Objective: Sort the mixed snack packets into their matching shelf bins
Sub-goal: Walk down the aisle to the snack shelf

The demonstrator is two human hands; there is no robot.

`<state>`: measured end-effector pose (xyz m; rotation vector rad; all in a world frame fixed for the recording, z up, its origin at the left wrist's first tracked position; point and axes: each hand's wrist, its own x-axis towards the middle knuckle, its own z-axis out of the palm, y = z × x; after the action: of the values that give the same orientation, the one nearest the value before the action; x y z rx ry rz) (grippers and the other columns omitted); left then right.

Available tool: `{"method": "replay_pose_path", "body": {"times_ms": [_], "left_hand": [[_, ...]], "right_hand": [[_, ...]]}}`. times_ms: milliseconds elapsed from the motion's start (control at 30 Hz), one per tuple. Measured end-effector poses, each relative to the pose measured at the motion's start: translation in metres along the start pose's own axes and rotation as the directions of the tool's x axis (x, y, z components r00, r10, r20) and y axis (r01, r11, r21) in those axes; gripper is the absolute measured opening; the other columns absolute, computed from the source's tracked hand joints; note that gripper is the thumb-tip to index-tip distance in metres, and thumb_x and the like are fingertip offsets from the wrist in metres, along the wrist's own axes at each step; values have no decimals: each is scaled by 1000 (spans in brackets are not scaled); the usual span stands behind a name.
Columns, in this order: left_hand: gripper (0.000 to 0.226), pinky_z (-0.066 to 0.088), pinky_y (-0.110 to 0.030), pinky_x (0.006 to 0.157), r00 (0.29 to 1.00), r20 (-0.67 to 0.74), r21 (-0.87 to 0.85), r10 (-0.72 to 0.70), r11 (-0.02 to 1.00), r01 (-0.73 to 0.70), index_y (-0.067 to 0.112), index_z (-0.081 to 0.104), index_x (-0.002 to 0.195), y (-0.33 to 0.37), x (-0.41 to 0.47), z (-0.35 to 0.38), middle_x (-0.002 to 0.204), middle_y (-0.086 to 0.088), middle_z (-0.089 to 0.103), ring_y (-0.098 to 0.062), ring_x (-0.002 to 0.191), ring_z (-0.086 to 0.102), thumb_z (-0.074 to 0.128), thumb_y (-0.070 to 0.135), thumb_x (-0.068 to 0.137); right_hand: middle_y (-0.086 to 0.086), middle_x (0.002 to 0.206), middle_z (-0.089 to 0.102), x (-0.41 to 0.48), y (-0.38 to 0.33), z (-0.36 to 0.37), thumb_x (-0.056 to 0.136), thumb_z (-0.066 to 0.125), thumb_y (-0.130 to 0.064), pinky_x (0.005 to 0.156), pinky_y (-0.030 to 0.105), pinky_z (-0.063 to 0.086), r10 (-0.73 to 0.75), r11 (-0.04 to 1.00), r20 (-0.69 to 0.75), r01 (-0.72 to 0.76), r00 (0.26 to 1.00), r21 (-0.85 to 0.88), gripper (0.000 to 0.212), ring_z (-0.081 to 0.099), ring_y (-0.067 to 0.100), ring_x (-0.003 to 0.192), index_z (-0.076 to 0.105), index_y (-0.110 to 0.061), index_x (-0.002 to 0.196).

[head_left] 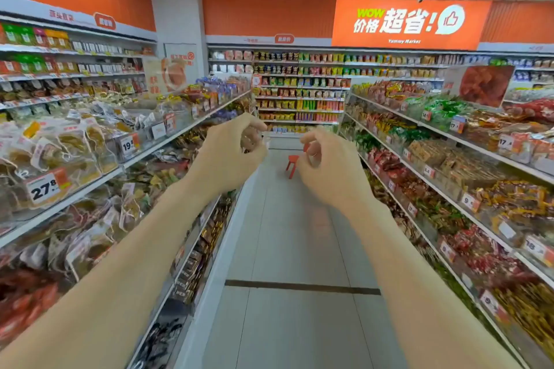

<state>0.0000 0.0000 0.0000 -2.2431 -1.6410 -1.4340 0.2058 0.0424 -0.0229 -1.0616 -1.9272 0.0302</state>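
Observation:
Both my arms reach forward over the shop aisle. My left hand [230,156] and my right hand [326,168] hover side by side at mid-height, fingers loosely curled, and I see no packet in either. Clear shelf bins on the left [126,147] hold mixed snack packets [69,141] in clear and yellow wrappers. More bins on the right shelves [467,141] carry red, green and orange packets [443,108]. Neither hand touches a shelf.
A small red stool [292,165] stands in the aisle, partly behind my right hand. A dark strip [299,286] crosses the grey floor. Price tags line the shelf edges. A full wall of snacks [299,90] closes the far end.

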Motion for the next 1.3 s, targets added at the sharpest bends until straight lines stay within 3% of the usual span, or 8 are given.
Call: {"method": "replay_pose_path", "body": {"times_ms": [67, 167, 333, 467, 600, 900, 1033, 1300], "left_hand": [[21, 50, -11, 77, 1000, 5, -52, -24, 998, 24, 28, 68, 117, -7, -13, 28, 98, 14, 70, 1, 90, 66, 65, 23, 97], [19, 53, -18, 78, 995, 74, -108, -73, 991, 81, 27, 71, 113, -20, -45, 80, 99, 13, 72, -1, 91, 68, 65, 19, 97], [17, 56, -30, 81, 956, 243, -47, -163, 983, 179, 24, 71, 113, -56, -76, 179, 95, 11, 72, -5, 86, 68, 64, 20, 98], [18, 57, -36, 80, 824, 499, 90, -268, 962, 259, 27, 70, 114, -102, -93, 250, 93, 10, 70, -8, 83, 67, 63, 25, 97], [18, 58, -35, 76, 727, 606, 152, -323, 944, 293, 29, 70, 113, -158, -93, 298, 91, 14, 69, -5, 80, 66, 62, 29, 97], [22, 54, -33, 80, 640, 690, 141, -337, 931, 337, 34, 70, 112, -338, 19, 396, 91, 15, 69, -7, 83, 64, 53, 36, 98], [20, 58, -37, 78, 622, 679, 183, -390, 910, 372, 34, 70, 112, -398, 100, 435, 93, 16, 68, -8, 84, 64, 54, 34, 99], [19, 57, -37, 79, 618, 707, 183, -343, 933, 309, 32, 69, 111, -489, 264, 542, 95, 15, 69, -9, 85, 65, 55, 31, 99]], "right_hand": [[-10, 92, 65, -25, 24, 15, 92, 64, -26, 80, 30, 54, 34, 998, -17, -33, 999, 59, 27, 61, 10, 87, 66, -25, 119], [-11, 94, 68, -77, 65, 45, 92, 67, -25, 81, 20, 50, 115, 981, 54, -122, 992, 153, 27, 62, 4, 90, 66, -26, 119], [-7, 95, 70, -143, 140, 96, 91, 68, -22, 83, 20, 51, 228, 930, 211, -277, 951, 243, 28, 65, 5, 90, 67, -22, 119], [-6, 94, 70, -175, 203, 142, 87, 66, -23, 85, 28, 54, 326, 892, 382, -416, 865, 180, 31, 66, 9, 88, 68, -21, 118], [-6, 92, 69, -177, 255, 191, 89, 68, -20, 85, 30, 54, 395, 858, 504, -504, 768, 96, 29, 65, 9, 86, 68, -22, 117], [-6, 95, 68, -55, 379, 335, 91, 66, -20, 87, 37, 56, 474, 846, 634, -517, 611, -133, 29, 64, 14, 85, 68, -21, 120], [-5, 94, 67, 21, 429, 379, 91, 65, -18, 83, 40, 57, 498, 836, 612, -529, 614, -149, 28, 63, 14, 85, 68, -20, 119], [-7, 93, 67, 145, 545, 457, 94, 63, -16, 77, 27, 53, 556, 783, 565, -613, 610, -110, 28, 64, 8, 84, 67, -21, 121]]}}
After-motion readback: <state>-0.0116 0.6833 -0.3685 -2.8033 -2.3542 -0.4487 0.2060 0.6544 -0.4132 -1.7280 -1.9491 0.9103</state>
